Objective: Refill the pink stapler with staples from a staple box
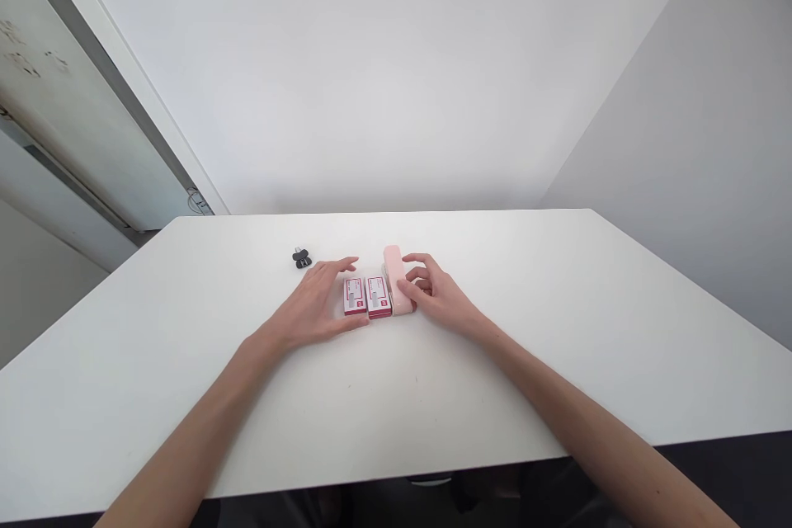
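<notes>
Two small red and white boxes (366, 296) lie side by side in the middle of the white table (186, 363). A pale pink stapler (396, 280) lies right beside them. My left hand (318, 305) rests flat, fingers spread, touching the left box's side. My right hand (433, 290) touches the stapler's right side with thumb and fingertips, without lifting it.
A small black clip-like object (301, 258) sits on the table to the far left of the boxes. White walls stand behind and to the right. A whiteboard (68, 99) hangs on the left. The table's near edge runs below my forearms.
</notes>
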`<state>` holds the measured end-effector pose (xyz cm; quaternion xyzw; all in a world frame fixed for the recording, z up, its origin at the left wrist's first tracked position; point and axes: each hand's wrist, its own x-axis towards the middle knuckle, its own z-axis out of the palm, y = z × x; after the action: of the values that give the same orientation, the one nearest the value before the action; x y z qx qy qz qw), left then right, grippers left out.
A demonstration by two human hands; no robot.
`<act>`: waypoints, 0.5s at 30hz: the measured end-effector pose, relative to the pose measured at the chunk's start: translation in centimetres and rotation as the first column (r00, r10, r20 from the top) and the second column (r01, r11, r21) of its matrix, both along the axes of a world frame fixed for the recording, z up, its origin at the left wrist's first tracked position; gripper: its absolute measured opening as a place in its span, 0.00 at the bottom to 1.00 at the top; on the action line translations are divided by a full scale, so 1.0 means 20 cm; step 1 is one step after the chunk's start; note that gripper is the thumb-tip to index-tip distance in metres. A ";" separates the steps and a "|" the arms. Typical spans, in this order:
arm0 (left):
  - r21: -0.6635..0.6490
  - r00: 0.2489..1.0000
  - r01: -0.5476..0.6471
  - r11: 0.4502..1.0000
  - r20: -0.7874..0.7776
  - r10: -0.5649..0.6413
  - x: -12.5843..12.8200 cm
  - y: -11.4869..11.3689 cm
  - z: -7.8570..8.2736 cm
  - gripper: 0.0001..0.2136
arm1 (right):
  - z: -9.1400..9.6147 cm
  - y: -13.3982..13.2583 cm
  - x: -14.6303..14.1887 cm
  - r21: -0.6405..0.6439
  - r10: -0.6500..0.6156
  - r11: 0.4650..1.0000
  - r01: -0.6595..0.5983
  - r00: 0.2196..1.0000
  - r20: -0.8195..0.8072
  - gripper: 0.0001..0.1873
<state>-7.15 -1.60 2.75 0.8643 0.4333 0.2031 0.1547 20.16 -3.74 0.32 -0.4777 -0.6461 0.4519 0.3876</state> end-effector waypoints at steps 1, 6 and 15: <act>0.000 1.000 0.006 1.000 -0.016 -0.006 -0.02 0.00 0.01 0.42 | 0.00 0.00 0.00 -0.003 0.002 1.000 -0.002 1.000 -0.005 0.26; 0.023 0.997 -0.004 1.000 -0.082 0.006 -0.05 0.00 0.03 0.38 | 0.01 0.00 0.01 -0.006 0.004 1.000 -0.004 1.000 0.012 0.22; 0.073 0.976 -0.180 0.981 0.136 0.169 -0.04 0.01 0.05 0.36 | 0.01 0.00 0.01 -0.016 -0.003 1.000 0.003 1.000 -0.004 0.21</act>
<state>-7.91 -1.46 3.80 0.8137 0.4877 0.2896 0.1270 20.37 -3.70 0.44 -0.4808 -0.6409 0.4575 0.3857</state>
